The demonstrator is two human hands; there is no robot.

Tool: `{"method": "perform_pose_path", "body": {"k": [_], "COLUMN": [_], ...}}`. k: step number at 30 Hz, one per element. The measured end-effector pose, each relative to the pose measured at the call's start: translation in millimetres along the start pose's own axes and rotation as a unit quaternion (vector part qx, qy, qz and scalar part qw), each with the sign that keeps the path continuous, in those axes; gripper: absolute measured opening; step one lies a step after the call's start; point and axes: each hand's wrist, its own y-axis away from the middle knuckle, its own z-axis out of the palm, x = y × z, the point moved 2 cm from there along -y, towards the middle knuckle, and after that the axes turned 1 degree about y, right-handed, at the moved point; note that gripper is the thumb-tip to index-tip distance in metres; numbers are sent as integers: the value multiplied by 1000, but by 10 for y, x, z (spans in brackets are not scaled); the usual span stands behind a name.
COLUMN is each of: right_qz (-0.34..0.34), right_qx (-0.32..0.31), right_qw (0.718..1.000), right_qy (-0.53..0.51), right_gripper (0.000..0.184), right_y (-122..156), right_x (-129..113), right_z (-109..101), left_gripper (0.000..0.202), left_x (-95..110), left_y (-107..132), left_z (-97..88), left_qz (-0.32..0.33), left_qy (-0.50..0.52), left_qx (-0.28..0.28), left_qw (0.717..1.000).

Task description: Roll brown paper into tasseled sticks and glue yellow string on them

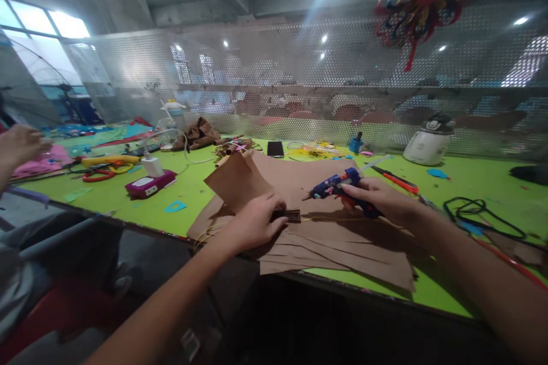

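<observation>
In my right hand (372, 197) is a blue hot glue gun (327, 187), its nozzle pointing left and a pale glue stick (377, 162) sticking out behind. My left hand (261, 217) pinches a small stack of folded brown paper (293, 215), just left of and below the nozzle. A brown paper flap (237, 179) rises behind my left fingers. Brown paper sheets (342, 251) lie under both hands, cut into strips along the front. A thin yellow cord (319, 218) runs across them from the folded stack.
A purple power strip (150, 183) with a white plug, orange-handled scissors (99, 175) and a black phone (275, 149) lie on the green table (205, 170). A white bottle-like container (428, 142), a red-black cutter (396, 179) and black cable (483, 217) are at right. Another person's hand (21, 145) is far left.
</observation>
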Motion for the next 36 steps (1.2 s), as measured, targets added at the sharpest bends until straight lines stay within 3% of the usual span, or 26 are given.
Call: {"method": "perform_pose_path", "body": {"k": [3, 9, 14, 20, 27, 32, 36], "right_qz": [2, 1, 19, 21, 27, 30, 17], "right_qx": [-13, -9, 12, -5, -31, -53, -50], "right_qw": [999, 998, 998, 982, 970, 980, 987], "right_qy": [-42, -58, -67, -186, -240, -189, -151], "right_gripper": [44, 39, 39, 32, 26, 31, 35], "right_y": [-28, -18, -19, -84, -73, -69, -81], "right_x": [55, 36, 29, 173, 225, 217, 214], "right_z": [25, 10, 7, 19, 3, 24, 32], "left_gripper": [19, 14, 29, 33, 29, 31, 30], "left_x": [-2, -11, -11, -55, -88, -47, -96], "left_y": [4, -34, -64, -76, -106, -195, -265], "left_z": [-7, 48, 89, 102, 56, -104, -131], "left_qz": [-7, 8, 29, 39, 27, -6, 7], "left_qy": [-14, -68, -117, -124, -64, 14, 74], "left_qx": [-10, -27, -31, -34, -41, -122, -162], "left_qw": [1000, 997, 992, 991, 997, 992, 984]}}
